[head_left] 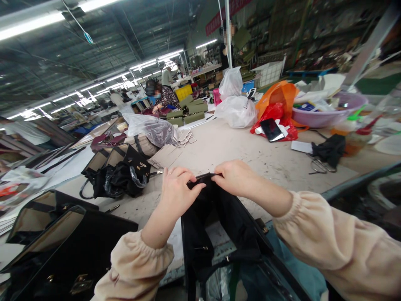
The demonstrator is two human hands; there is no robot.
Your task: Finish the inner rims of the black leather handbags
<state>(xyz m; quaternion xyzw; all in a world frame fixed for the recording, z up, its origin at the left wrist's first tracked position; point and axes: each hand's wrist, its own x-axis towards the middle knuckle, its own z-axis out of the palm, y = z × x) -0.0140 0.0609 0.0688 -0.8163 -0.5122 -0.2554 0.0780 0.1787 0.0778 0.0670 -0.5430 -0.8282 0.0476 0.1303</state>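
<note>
A black handbag [219,234] stands open between my forearms at the near edge of the worktable [238,150]. My left hand [178,190] pinches the far rim of the bag from the left, fingers curled over it. My right hand [236,177] grips the same rim from the right, fingers folded down on the black edge. Both hands meet at the bag's top edge. Clear plastic wrap shows low inside the bag.
More black handbags [62,246] lie at the near left, another pile [119,171] beyond them. Scissors [319,166], a phone [272,129] on red plastic, white bags [236,109], a purple basin [326,113] and green boxes [188,113] sit farther off. People work in the background.
</note>
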